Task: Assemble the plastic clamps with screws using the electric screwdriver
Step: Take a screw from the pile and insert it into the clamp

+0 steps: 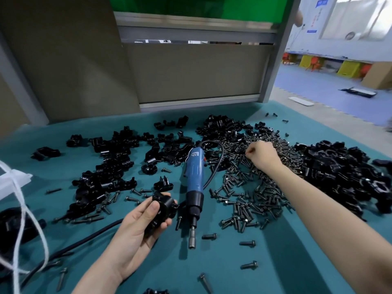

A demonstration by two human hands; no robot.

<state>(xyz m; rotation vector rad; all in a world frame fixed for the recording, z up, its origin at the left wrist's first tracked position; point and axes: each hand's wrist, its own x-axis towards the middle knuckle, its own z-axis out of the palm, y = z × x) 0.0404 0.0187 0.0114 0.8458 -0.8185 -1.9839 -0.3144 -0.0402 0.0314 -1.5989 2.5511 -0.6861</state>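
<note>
Left hand sits close in, palm up, fingers curled round a black clamp. Right hand reaches far out, fingers bunched down in the screw heap; whether it has a screw, I can't tell. Electric screwdriver lies between them, bit toward me, just beside the clamp hand. No bins: parts lie loose on the teal mat.
</note>
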